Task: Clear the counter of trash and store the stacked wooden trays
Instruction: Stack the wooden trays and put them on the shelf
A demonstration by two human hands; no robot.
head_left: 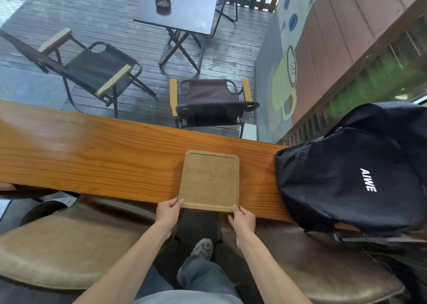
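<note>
A light wooden tray with rounded corners lies on the long wooden counter, its near edge sticking out over the counter's front. Whether more trays lie under it I cannot tell. My left hand grips the tray's near left corner, thumb on top. My right hand holds the near right corner, fingers curled under the edge. No trash shows on the counter.
A black backpack sits on the counter just right of the tray. Two brown padded stools stand below the counter on either side of my legs. Beyond the glass are folding chairs and a small table with an ashtray.
</note>
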